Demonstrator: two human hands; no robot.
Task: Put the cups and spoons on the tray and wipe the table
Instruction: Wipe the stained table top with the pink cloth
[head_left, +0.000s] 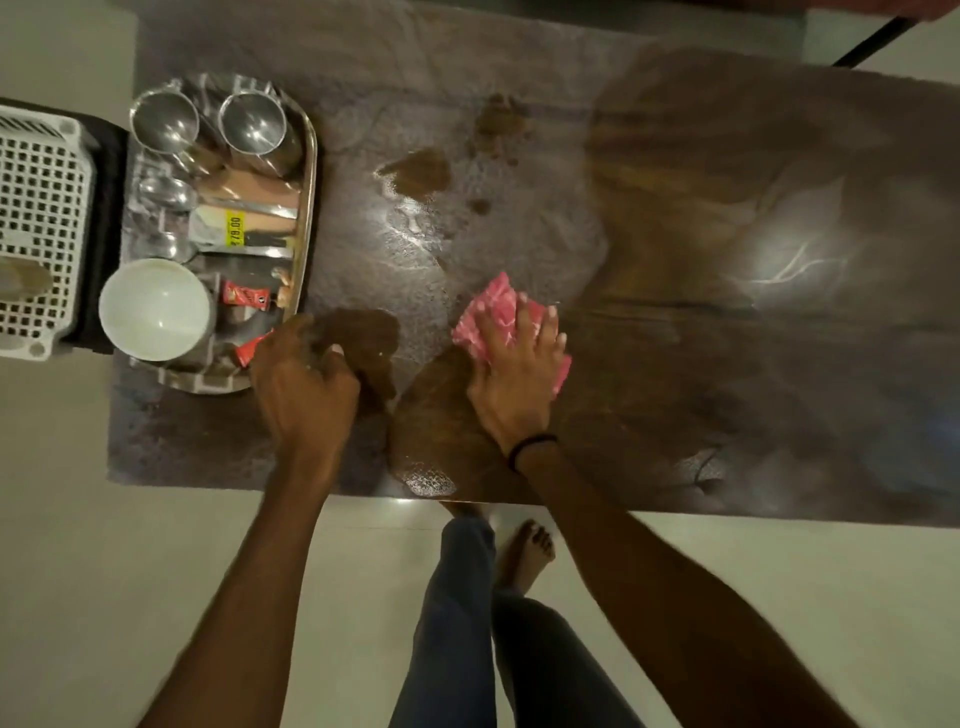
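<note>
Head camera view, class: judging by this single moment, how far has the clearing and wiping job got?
Done, it seems: two steel cups and a white cup stand on the tray, with spoons beside them. In hand: the right hand presses a pink cloth flat on the table, while the left hand rests by the tray's corner. Left: brown spills beyond the cloth remain unwiped.

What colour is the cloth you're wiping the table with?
The cloth is pink with a lighter whitish pattern, seen in the head view under the right hand.
</note>
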